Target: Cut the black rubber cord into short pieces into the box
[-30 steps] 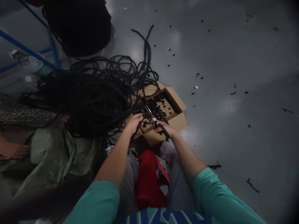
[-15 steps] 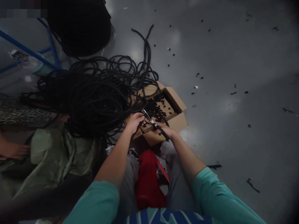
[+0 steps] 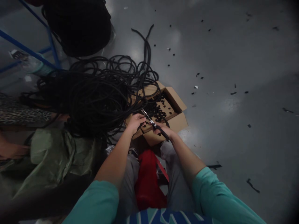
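Observation:
My right hand [image 3: 163, 130] is closed on the black handles of scissors [image 3: 150, 121], whose silvery blades point up and left. Close to the blades, my left hand [image 3: 136, 122] pinches a black cord near the box's lower left edge. Both hands are over the near side of an open cardboard box [image 3: 178, 124], which holds many small black cut pieces [image 3: 158, 109]. A big tangled heap of black cord [image 3: 98, 96] lies left of the box, and some loops reach over its edge.
Small black scraps are scattered on the grey floor [image 3: 221, 62]. A dark round bundle [image 3: 79, 28] and a blue metal frame [image 3: 51, 46] are at upper left. Another person's hand [image 3: 14, 151] is beside green fabric [image 3: 53, 152]. Something red [image 3: 149, 183] is between my legs.
My left hand has shifted slightly at the blades, and the cord below it shows less. The scissors look a little more closed. The box and the cord heap have stayed put.

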The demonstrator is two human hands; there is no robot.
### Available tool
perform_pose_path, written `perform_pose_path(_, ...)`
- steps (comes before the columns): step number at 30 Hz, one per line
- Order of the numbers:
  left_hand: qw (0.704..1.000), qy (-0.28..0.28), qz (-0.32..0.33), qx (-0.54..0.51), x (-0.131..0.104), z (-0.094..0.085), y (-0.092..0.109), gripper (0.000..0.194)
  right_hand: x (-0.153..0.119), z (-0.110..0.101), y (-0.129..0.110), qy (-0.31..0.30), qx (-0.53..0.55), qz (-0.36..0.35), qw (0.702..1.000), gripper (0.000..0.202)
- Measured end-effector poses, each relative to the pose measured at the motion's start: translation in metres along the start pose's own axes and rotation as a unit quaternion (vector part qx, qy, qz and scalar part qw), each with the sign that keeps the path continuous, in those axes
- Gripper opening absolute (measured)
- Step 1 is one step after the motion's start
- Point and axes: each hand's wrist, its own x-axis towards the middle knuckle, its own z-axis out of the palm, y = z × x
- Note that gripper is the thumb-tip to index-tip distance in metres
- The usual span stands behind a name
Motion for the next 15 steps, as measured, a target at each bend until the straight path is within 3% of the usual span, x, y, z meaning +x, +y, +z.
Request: perform_pose_path(15, 0.999, -0.016, 0.025, 0.011, 0.002, -0.006, 0.003, 0.017, -0.005, 0.009, -0.011, 0.065, -0.039, 0.022, 0.997, 0.043)
